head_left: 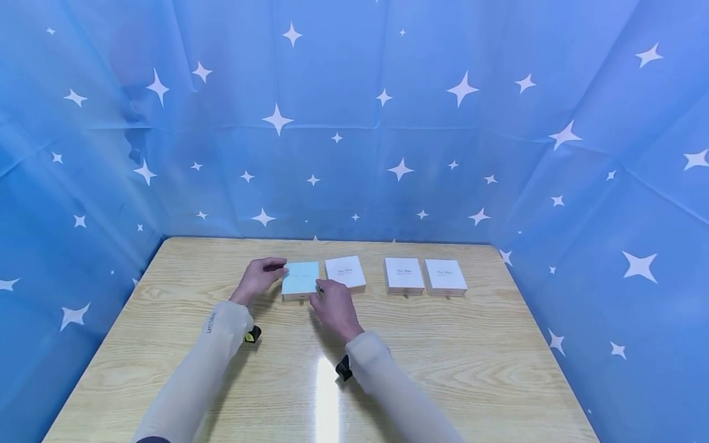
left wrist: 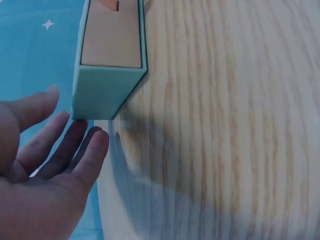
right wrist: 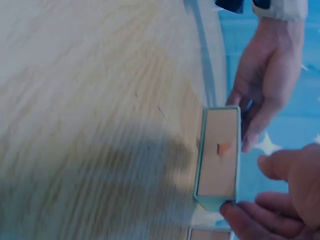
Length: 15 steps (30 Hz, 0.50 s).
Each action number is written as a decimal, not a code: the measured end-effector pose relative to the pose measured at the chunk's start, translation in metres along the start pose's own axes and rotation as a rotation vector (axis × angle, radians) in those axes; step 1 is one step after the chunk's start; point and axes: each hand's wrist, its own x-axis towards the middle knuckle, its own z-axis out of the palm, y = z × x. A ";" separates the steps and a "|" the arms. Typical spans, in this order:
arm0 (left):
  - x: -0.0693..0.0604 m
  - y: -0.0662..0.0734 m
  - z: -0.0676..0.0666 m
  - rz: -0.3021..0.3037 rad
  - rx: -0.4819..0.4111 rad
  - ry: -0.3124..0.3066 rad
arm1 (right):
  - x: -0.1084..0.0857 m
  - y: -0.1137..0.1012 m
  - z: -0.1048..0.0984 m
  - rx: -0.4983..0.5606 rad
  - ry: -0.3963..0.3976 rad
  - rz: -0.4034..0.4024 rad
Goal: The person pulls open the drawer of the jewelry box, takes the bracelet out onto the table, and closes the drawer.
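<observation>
A mint-green drawer box (head_left: 300,278) lies flat at the back left of the row on the table. Its beige drawer front, with a small orange pull tab (right wrist: 224,148), shows in the right wrist view. At the box's left end is my left hand (head_left: 259,281); in the left wrist view its fingers (left wrist: 90,157) are spread and loosely bent by the end wall. My right hand (head_left: 336,307) is at the opposite end, one fingertip at the box's corner and the thumb (right wrist: 277,165) apart from it. Whether the left fingertips touch the box is unclear.
A white box (head_left: 344,272) stands close to the right of the mint one, slightly turned. Two more white boxes, one (head_left: 404,274) and another (head_left: 445,276), sit farther right. Behind the wooden table (head_left: 471,357) hangs a blue curtain (head_left: 343,166) with white stars.
</observation>
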 end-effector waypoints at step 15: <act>0.001 -0.001 0.004 0.014 0.014 0.003 | 0.005 0.000 0.013 -0.003 0.101 0.078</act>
